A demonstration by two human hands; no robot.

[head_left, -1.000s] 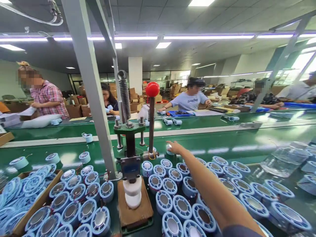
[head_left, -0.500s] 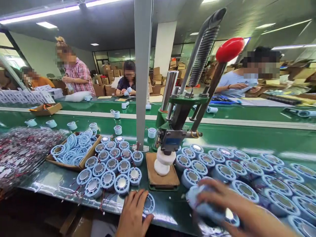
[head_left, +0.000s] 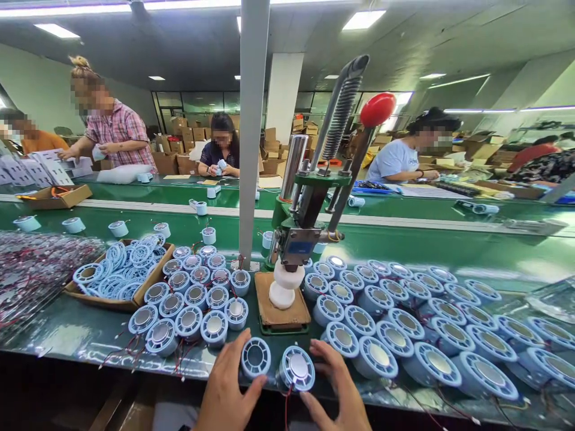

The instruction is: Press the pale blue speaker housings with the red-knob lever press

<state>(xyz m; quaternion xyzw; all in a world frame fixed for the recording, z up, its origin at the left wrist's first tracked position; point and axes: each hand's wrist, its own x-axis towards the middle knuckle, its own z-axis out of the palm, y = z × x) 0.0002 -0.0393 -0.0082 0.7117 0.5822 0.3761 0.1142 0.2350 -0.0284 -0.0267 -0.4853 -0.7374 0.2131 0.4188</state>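
My left hand (head_left: 231, 383) curls round the left side of a blue ringed part (head_left: 256, 357) with a dark centre, at the bench's front edge. Beside it, my right hand (head_left: 335, 383) has thumb and fingers at the right side of a blue round unit (head_left: 297, 368) with a silver disc and red wires. Just behind both stands a hand press (head_left: 302, 239) with a red knob (head_left: 378, 109); a white round piece (head_left: 282, 294) sits on its brown base (head_left: 265, 317). Rows of similar blue units (head_left: 377, 357) lie to the right, and more (head_left: 188, 321) to the left.
A cardboard box (head_left: 135, 304) of blue rings stands left, beside a heap of wired parts (head_left: 40, 269). A grey post (head_left: 253, 137) rises behind the press. Across the green conveyor (head_left: 426, 239), several people work, one in a checked shirt (head_left: 119, 134).
My right hand has come from the units on the right to beside my left hand, bringing a silver-disc unit to the front edge. The camera view has turned slightly right.
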